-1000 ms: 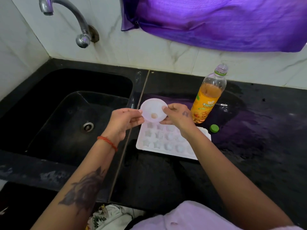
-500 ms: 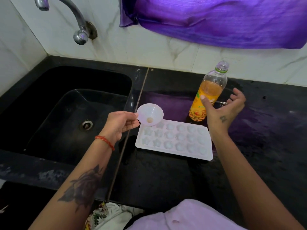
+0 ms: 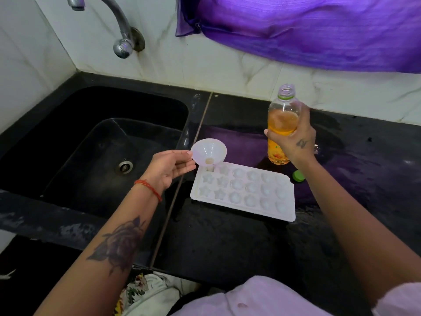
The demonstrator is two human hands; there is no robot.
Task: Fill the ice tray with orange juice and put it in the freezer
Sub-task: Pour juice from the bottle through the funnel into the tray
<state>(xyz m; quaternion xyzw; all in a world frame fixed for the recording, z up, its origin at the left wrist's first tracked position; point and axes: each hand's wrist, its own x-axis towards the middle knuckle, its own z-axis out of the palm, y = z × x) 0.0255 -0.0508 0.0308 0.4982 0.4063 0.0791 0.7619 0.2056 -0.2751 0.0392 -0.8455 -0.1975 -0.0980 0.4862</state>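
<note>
A white ice tray [image 3: 287, 214] with star and round cells lies on the black counter, just right of the sink. My left hand [image 3: 169, 171] pinches the rim of a small white funnel [image 3: 208, 150], whose spout hangs over the tray's far left corner cell. My right hand [image 3: 296, 139] grips an uncapped bottle of orange juice [image 3: 281, 119], held upright and lifted above the counter behind the tray. The bottle's green cap [image 3: 299, 175] lies on the counter at the tray's far right corner.
A black sink [image 3: 68, 142] with a drain fills the left side, under a metal tap [image 3: 118, 28]. Purple cloth [image 3: 307, 30] hangs on the marble wall behind. The black counter [image 3: 376, 179] extends to the right.
My right hand left the funnel, reached to the bottle, gripped it and lifted it off the counter. My left hand kept the funnel and lowered it over the tray's corner.
</note>
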